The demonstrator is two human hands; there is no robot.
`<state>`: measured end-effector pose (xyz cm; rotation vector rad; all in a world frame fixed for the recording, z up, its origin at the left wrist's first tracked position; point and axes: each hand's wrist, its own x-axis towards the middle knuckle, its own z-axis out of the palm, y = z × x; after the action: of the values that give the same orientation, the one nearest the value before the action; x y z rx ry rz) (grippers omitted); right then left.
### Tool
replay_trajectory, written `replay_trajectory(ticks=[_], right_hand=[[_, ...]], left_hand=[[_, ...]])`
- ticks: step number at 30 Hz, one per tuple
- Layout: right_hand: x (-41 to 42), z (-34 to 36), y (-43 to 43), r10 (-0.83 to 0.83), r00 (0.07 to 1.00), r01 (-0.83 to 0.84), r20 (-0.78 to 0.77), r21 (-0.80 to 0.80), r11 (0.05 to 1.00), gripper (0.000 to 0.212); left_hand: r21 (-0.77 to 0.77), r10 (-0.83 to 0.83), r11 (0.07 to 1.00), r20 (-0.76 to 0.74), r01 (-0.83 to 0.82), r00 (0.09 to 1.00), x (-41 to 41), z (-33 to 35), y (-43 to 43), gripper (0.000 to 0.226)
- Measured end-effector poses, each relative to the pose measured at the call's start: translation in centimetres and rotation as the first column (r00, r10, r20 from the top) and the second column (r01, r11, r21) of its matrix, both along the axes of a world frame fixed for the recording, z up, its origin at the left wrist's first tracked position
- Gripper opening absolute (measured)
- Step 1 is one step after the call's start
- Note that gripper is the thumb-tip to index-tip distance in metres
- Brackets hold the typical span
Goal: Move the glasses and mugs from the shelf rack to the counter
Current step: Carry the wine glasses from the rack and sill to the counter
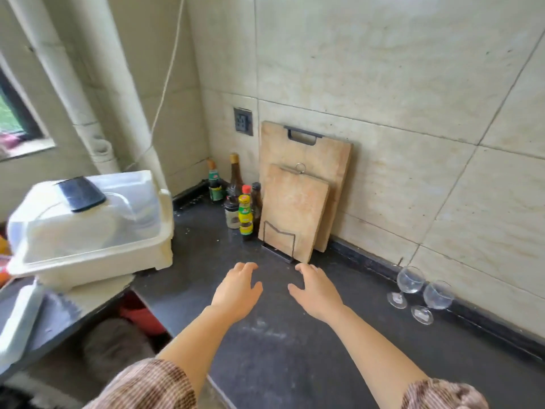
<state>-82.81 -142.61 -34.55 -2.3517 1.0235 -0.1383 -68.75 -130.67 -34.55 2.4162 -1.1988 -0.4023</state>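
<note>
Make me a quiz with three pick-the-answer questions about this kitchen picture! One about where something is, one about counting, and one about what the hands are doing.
1. Where do the clear stemmed wine glasses stand?
A. on the dark counter by the wall
B. on the white plastic dish box
C. in the hands

2. How many wooden cutting boards lean on the tiled wall?
A. one
B. two
C. four

3. What are the left hand and right hand doing?
A. holding a mug
B. gripping a bottle
C. open and empty over the dark counter

Answers: 1 A, both glasses stand on the counter near the wall. 2 B, a small board leans in front of a big one. 3 C, fingers spread, nothing held.
</note>
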Motion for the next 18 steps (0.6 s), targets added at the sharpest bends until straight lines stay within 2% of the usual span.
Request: replay_trajectory(ticks=[4, 8, 12, 18], right_hand=[[6.9, 2.2, 9.1, 0.167, 0.986, -0.168, -0.012, -0.073, 0.983, 0.05], [13.0, 3.7, 20.6, 0.345, 0.934, -0.356, -0.094, -0.177, 0.917, 0.052], [18.7, 5.0, 32.7, 0.486, 0.853, -0.522, -0.192, -0.283, 0.804, 0.049], [26.7, 8.6, 48.5, 0.666, 0.719, -0.681, -0.196, -0.391, 0.619, 0.053]], left_hand=[[-0.012, 0.157, 0.988, 0.097, -0.157, 0.983, 4.9, 2.0, 11.5, 0.05], [0.038, 0.268, 0.959, 0.204, -0.281, 0.942, 8.1, 3.5, 25.0, 0.048], [0.095, 0.378, 0.901, 0.31, -0.424, 0.873, 11.0, 5.0, 38.5, 0.045], [0.143, 0.526, 0.762, 0.432, -0.631, 0.733, 15.2, 8.9, 55.0, 0.04]])
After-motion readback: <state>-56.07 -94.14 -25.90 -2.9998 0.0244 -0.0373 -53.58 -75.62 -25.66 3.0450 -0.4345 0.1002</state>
